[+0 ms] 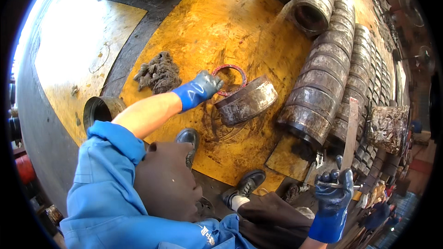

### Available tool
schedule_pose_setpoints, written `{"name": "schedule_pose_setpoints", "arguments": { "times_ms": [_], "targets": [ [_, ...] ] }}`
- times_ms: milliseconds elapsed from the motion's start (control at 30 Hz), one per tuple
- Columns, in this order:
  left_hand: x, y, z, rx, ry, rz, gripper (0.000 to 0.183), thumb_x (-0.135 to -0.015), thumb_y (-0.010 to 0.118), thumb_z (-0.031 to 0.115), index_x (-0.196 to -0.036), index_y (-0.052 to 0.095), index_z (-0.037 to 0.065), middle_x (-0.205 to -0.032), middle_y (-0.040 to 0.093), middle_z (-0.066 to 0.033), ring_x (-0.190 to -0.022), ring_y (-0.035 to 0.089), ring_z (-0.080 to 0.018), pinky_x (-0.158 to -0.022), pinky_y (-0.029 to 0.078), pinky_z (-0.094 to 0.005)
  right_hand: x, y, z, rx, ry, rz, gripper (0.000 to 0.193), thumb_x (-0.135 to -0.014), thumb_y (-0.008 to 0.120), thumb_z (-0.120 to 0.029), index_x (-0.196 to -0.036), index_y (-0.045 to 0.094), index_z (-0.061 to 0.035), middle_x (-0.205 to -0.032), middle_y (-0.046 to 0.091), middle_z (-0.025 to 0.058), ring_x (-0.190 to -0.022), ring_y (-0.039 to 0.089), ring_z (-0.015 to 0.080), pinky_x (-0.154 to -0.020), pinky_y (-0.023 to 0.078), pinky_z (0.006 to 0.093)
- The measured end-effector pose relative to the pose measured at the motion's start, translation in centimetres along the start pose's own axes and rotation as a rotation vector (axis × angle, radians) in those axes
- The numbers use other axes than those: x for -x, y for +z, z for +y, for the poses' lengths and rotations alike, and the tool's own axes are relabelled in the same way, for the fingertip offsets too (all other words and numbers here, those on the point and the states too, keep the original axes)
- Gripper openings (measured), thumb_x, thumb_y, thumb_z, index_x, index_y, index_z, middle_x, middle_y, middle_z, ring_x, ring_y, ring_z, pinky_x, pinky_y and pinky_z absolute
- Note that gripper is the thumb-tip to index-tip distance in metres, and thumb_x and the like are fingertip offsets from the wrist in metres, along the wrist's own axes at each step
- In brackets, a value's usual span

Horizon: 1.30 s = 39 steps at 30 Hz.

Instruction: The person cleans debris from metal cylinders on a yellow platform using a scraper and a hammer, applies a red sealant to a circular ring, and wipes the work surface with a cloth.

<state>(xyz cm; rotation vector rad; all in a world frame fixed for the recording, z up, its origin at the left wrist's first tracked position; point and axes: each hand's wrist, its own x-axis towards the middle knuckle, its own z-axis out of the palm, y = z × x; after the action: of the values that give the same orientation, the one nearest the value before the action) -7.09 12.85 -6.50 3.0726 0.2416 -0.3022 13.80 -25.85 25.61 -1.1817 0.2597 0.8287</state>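
Observation:
My left hand (199,91), in a blue glove with a grey coating, is closed on the left side of a thin reddish ring (236,68). Beside it a short, worn metal cylinder (248,102) rests tilted on the yellow plate, touching or nearly touching the ring. At the lower right my right hand (333,198), also gloved, is closed round a long flat metal bar (351,131) that points away from me. A thin metal rod (334,185) crosses the same hand; whether it is joined to the bar is hidden by my fingers.
A grey rag (161,74) lies left of my left hand. An open metal ring section (102,110) stands near my forearm. Rows of dark metal cylinders (320,74) run along the right. The yellow plate (203,32) is stained, and my shoes (249,185) are at its near edge.

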Motion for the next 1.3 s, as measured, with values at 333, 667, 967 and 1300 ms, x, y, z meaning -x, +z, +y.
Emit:
{"name": "schedule_pose_setpoints", "arguments": {
  "times_ms": [333, 667, 967, 1300],
  "targets": [
    [-2.6, 2.4, 2.6, 0.006, -0.106, 0.049, 0.014, -0.086, 0.055, 0.015, -0.097, 0.061, 0.008, -0.087, 0.067, -0.0093, -0.084, 0.069, -0.0277, -0.067, 0.051, -0.0422, 0.4, 1.4, 0.0, 0.075, -0.058, -0.006, 0.054, -0.101, 0.048, -0.035, -0.137, 0.043, 0.004, -0.082, 0.065, 0.0092, -0.076, 0.063, 0.0289, -0.078, 0.051, 0.0472],
    [-1.5, -8.6, -0.6, 0.488, -0.579, 0.196, 0.02, -0.089, 0.061, 0.03, -0.1, 0.07, 0.015, -0.092, 0.07, -0.0136, -0.09, 0.066, -0.0359, -0.077, 0.052, -0.0443, 1.8, 1.3, 0.5, 0.35, -0.269, -0.001, 0.049, -0.101, 0.048, -0.034, -0.133, 0.048, 0.0041, -0.08, 0.064, 0.0109, -0.073, 0.064, 0.0267, -0.071, 0.055, 0.0447],
    [3.1, -28.3, -1.5, 2.052, -0.075, 0.68, 0.027, -0.097, 0.06, 0.026, -0.114, 0.064, 0.005, -0.117, 0.067, -0.0168, -0.082, 0.066, -0.0222, -0.069, 0.054, -0.0361, 4.0, 1.1, -1.1, 0.46, -0.596, -0.404, 0.039, -0.093, 0.058, -0.011, -0.131, 0.054, -0.0016, -0.119, 0.064, 0.0232, -0.106, 0.067, 0.0307, -0.089, 0.057, 0.0379],
    [4.1, -38.1, 12.6, 2.822, 0.724, 0.318, 0.022, -0.092, 0.061, 0.027, -0.11, 0.071, 0.021, -0.12, 0.069, 0.0035, -0.066, 0.058, -0.004, -0.082, 0.05, -0.0328, 9.1, 5.3, -2.4, 0.165, -0.348, -0.716, 0.029, -0.098, 0.05, -0.013, -0.122, 0.055, 0.0026, -0.102, 0.068, 0.0112, -0.089, 0.069, 0.0143, -0.079, 0.056, 0.0271]
  ]
}}
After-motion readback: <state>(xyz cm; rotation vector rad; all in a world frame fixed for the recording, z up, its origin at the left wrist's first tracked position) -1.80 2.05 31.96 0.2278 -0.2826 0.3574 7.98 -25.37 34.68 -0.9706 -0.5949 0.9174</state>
